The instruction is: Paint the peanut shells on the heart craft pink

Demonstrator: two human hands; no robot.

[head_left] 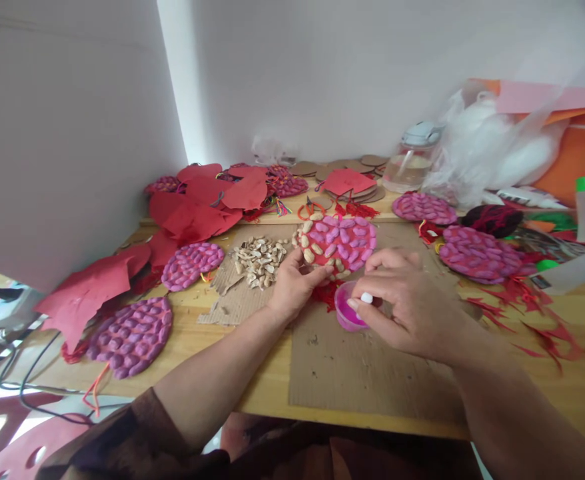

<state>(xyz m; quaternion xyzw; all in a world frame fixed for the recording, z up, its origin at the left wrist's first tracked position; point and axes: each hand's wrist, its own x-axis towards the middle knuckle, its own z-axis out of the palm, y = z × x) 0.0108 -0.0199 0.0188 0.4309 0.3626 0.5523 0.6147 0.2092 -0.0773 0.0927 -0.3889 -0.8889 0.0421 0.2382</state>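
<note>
My left hand (292,283) pinches the near-left edge of a red disc (345,243) covered with peanut shells. Most of its shells are purple-pink, while those along the left and lower edge are bare tan. Over a small cup of bright pink paint (343,313), my right hand (402,303) is closed on a white-ended stick (366,298). The stick's lower end is hidden by the fingers and cup, so its kind does not show. A red tassel (326,295) hangs below the disc. Loose peanut shells (260,261) lie in a pile left of my left hand.
Cardboard (372,380) covers the table under the cup. Finished-looking purple discs lie left (130,337) and right (482,253). Red paper (187,207), orange-handled pliers (308,210), a clear jar (407,167) and a plastic bag (492,147) stand behind. Red scraps (552,333) lie right.
</note>
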